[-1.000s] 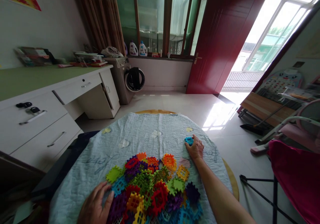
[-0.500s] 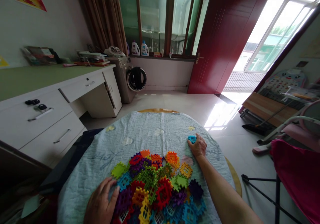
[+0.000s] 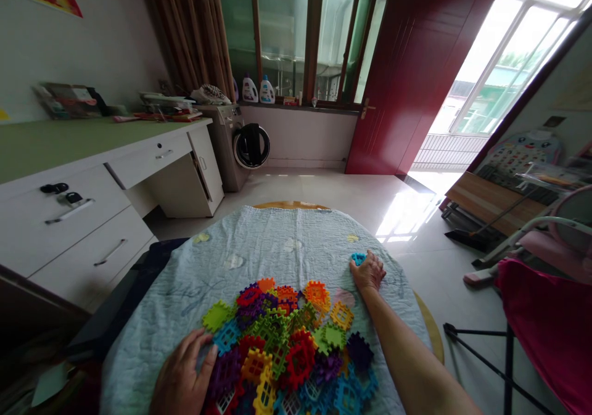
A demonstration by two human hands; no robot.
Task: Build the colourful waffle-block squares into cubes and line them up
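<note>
My right hand is at the right side of the table, its fingers closed around a blue plastic building block on or just above the cloth. Part of that block is covered by the fingers. At the near left edge of a pile of colourful interlocking blocks, my left hand lies open with its thumb spread from the fingers. A light blue block and a purple block are nearest to its fingertips. Red, orange, yellow and green blocks make up much of the heap.
A pale blue cloth covers the round table. Left of it stands a white desk with drawers, with a washing machine beyond. A folding chair with a magenta cover is close on the right.
My right hand has shifted slightly to the right with the blue block, turning a little over it. My left hand stays beside the pile. The whole view has moved slightly.
</note>
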